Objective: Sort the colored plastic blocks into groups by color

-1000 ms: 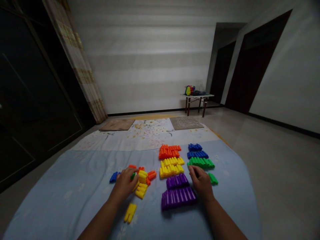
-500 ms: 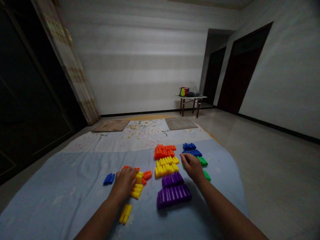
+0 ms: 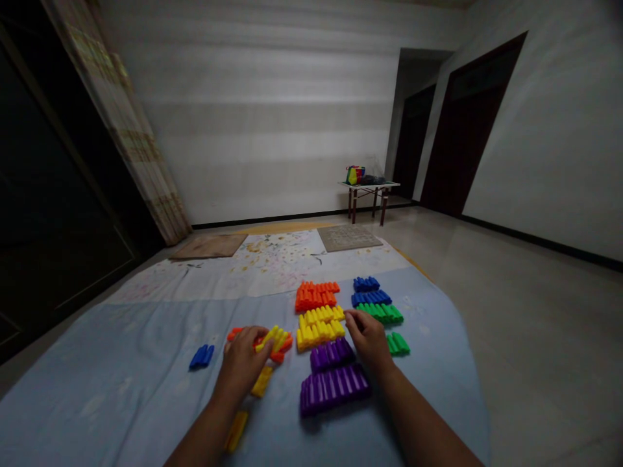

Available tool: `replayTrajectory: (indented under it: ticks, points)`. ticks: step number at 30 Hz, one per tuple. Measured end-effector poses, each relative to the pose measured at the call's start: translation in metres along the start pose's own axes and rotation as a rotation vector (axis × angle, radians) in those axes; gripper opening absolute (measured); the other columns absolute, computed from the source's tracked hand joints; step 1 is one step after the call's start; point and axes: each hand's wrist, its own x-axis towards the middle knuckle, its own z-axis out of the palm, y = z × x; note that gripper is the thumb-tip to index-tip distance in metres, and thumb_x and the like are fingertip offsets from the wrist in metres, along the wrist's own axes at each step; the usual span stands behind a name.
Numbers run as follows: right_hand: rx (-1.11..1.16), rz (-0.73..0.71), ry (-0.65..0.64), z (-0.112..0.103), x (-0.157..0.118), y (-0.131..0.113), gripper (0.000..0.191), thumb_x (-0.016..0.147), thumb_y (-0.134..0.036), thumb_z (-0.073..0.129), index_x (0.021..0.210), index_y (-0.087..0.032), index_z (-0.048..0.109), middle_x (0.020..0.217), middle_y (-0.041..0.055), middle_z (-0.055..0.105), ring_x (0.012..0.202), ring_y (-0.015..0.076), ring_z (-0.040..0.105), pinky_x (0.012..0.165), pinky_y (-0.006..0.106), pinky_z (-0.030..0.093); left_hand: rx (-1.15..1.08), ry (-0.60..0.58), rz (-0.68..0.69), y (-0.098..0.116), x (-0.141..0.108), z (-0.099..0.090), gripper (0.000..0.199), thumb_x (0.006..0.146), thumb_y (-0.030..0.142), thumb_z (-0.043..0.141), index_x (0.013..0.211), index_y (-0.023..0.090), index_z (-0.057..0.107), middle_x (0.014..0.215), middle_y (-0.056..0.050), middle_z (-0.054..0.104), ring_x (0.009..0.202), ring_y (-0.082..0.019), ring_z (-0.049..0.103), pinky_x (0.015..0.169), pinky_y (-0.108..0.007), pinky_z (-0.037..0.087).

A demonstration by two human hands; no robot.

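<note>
My left hand (image 3: 244, 360) is closed round several yellow pieces (image 3: 275, 338), held above a loose group of orange pieces (image 3: 282, 353). More yellow pieces (image 3: 261, 383) lie beside its wrist. My right hand (image 3: 365, 331) has its thumb and fingers pressed together at the right end of the stacked yellow rows (image 3: 320, 327); anything between the fingertips is too small to make out. Orange rows (image 3: 316, 296) sit behind the yellow ones, purple rows (image 3: 335, 389) in front. Green rows (image 3: 382, 313) and blue rows (image 3: 370, 298) lie right of them.
A small blue group (image 3: 201, 357) lies at the left on the light blue cloth (image 3: 121, 376). A few green pieces (image 3: 398, 344) are right of my right wrist. Two mats lie at the far edge. Beyond stands a small table (image 3: 370, 187) with a colourful item.
My left hand has lifted the yellow pieces off the pile. My right hand has moved left and down, from the green and blue rows toward the yellow ones. The view has shifted slightly.
</note>
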Motion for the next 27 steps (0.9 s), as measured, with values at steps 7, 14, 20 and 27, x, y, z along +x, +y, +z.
replayTrajectory:
  ticks: [7, 14, 20, 27]
  points:
    - [-0.071, -0.054, -0.056, -0.001, -0.001, 0.002, 0.028, 0.088, -0.03, 0.041, 0.084, -0.017, 0.065, 0.075, 0.0059, 0.066, 0.067, 0.0154, 0.06, 0.064, 0.025, 0.047, -0.287, 0.001, -0.107, 0.012, 0.016, 0.024, 0.037, 0.073, 0.049, 0.049, 0.091, 0.018, 0.058, 0.082, -0.004, 0.066, 0.08, -0.02, 0.061, 0.074, -0.031, 0.046]
    - [-0.074, -0.063, -0.045, -0.005, 0.001, 0.005, 0.027, 0.087, -0.028, 0.041, 0.087, -0.017, 0.065, 0.078, 0.0066, 0.067, 0.07, 0.0156, 0.061, 0.067, 0.026, 0.048, -0.388, 0.007, -0.19, 0.014, 0.043, 0.043, 0.037, 0.07, 0.047, 0.051, 0.087, 0.016, 0.06, 0.081, -0.006, 0.068, 0.077, -0.019, 0.064, 0.071, -0.029, 0.047]
    - [-0.076, -0.064, -0.014, -0.006, 0.003, 0.009, 0.027, 0.087, -0.029, 0.041, 0.085, -0.017, 0.066, 0.077, 0.0061, 0.067, 0.069, 0.0151, 0.061, 0.066, 0.025, 0.048, -0.388, -0.017, -0.231, 0.028, 0.046, 0.05, 0.032, 0.069, 0.044, 0.051, 0.081, 0.015, 0.059, 0.075, -0.006, 0.068, 0.069, -0.019, 0.065, 0.062, -0.028, 0.048]
    - [-0.072, -0.045, -0.027, -0.007, 0.004, 0.01, 0.029, 0.088, -0.032, 0.041, 0.084, -0.017, 0.066, 0.077, 0.0063, 0.066, 0.069, 0.0155, 0.061, 0.067, 0.025, 0.047, -0.305, -0.003, -0.213, 0.047, 0.045, 0.059, 0.024, 0.065, 0.04, 0.054, 0.072, 0.018, 0.06, 0.07, -0.003, 0.066, 0.069, -0.019, 0.062, 0.063, -0.028, 0.044]
